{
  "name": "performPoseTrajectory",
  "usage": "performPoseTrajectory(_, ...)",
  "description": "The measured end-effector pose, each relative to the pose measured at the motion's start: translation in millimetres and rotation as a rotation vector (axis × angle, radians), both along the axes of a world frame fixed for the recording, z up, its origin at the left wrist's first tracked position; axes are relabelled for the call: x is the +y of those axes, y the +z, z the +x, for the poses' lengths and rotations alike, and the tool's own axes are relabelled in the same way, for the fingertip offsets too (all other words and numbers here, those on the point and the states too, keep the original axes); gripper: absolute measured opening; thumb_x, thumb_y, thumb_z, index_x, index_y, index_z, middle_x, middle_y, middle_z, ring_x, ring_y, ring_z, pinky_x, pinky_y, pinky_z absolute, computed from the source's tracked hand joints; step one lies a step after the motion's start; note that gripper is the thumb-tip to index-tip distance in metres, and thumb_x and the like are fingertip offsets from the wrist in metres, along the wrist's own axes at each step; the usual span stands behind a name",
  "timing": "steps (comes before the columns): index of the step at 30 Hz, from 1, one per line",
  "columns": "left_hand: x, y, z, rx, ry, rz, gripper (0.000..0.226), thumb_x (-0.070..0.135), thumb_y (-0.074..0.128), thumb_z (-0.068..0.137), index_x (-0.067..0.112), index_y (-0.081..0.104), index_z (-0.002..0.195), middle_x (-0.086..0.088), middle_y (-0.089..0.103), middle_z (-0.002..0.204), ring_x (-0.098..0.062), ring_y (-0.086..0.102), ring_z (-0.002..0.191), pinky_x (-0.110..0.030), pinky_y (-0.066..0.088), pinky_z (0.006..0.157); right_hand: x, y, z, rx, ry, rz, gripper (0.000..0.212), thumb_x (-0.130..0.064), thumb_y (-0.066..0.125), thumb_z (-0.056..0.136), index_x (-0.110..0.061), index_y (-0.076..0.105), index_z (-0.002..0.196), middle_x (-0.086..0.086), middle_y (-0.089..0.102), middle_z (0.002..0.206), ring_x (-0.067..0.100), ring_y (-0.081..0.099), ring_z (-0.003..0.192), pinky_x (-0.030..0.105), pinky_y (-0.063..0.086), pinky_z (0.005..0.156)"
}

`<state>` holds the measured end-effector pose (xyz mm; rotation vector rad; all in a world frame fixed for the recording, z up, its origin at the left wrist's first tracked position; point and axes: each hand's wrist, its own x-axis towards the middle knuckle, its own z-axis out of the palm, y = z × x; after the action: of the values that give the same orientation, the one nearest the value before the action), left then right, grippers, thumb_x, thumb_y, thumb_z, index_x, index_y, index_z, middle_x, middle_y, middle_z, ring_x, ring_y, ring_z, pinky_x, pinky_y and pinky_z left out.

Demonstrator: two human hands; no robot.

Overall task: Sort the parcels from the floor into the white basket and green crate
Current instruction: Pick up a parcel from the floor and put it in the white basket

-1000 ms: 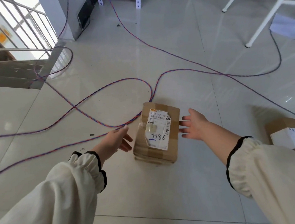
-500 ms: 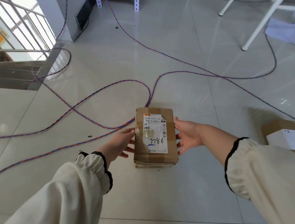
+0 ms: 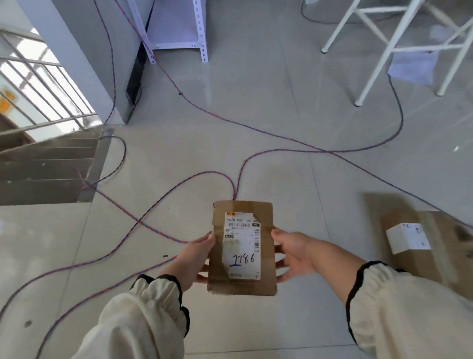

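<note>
Two hands hold the parcel (image 3: 242, 248), left hand (image 3: 193, 260) and right hand (image 3: 293, 255) curled round its long edges; seems just clear of floor (image 3: 253, 115); pickup step; next, carry to basket or crate, neither visible.

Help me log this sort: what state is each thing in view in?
7786 parcel: held between both hands, label up.
left hand: grips its left edge.
right hand: grips its right edge.
second parcel: lies on the floor, untouched.
cord: loose on the floor.
</note>
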<state>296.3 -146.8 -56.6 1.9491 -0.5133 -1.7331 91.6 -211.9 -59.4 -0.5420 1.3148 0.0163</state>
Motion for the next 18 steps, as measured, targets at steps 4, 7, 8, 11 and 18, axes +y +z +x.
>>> performPoseTrajectory(4, -15.7, 117.0, 3.6, 0.015, 0.020, -0.037, 0.037, 0.043, 0.038, 0.100, 0.019, 0.057, 0.121, -0.012, 0.063, 0.113, -0.034, 0.062, 0.094, -0.043, 0.053, 0.078, -21.1, 118.5, 4.5, -0.016, 0.019, -0.080, 0.032, -0.044, 0.034, 0.100, -0.027, 0.050, 0.120, 0.005, 0.056, 0.122, 0.034, 0.054, 0.110, 0.056, 0.046, 0.089)
performPoseTrajectory(7, -22.5, 213.4, 4.4, 0.019, 0.007, -0.061, 0.039, 0.043, 0.039, 0.100, 0.018, 0.058, 0.122, -0.015, 0.062, 0.118, -0.037, 0.061, 0.101, -0.044, 0.054, 0.077, -30.0, 215.4, 3.6, -0.026, 0.038, -0.119, 0.031, -0.045, 0.034, 0.099, -0.028, 0.048, 0.121, 0.007, 0.054, 0.124, 0.035, 0.053, 0.111, 0.056, 0.047, 0.086)
performPoseTrajectory(8, -23.9, 246.5, 3.7, 0.010, -0.005, -0.069, 0.039, 0.043, 0.038, 0.100, 0.018, 0.059, 0.120, -0.014, 0.062, 0.117, -0.037, 0.062, 0.101, -0.045, 0.054, 0.078, -31.2, 249.1, 2.5, -0.026, 0.040, -0.127, 0.030, -0.044, 0.034, 0.100, -0.028, 0.048, 0.121, 0.008, 0.053, 0.125, 0.035, 0.053, 0.110, 0.056, 0.048, 0.086)
performPoseTrajectory(11, -25.3, 345.0, -1.5, -0.014, 0.005, -0.072, 0.036, 0.042, 0.040, 0.100, 0.018, 0.060, 0.117, -0.013, 0.064, 0.115, -0.036, 0.064, 0.099, -0.051, 0.052, 0.087, -30.3, 351.7, -3.6, -0.012, 0.044, -0.150, 0.032, -0.042, 0.033, 0.100, -0.026, 0.047, 0.124, 0.009, 0.050, 0.129, 0.036, 0.052, 0.112, 0.055, 0.047, 0.085)
performPoseTrajectory(18, -29.7, 551.0, -23.6, -0.058, -0.154, -0.101, 0.035, 0.034, 0.045, 0.099, 0.006, 0.058, 0.116, -0.019, 0.062, 0.118, -0.038, 0.062, 0.104, -0.058, 0.049, 0.092, -20.7, 564.6, -25.1, 0.063, 0.024, -0.176, 0.054, -0.057, 0.036, 0.094, -0.017, 0.048, 0.128, 0.013, 0.049, 0.128, 0.039, 0.051, 0.107, 0.054, 0.045, 0.081)
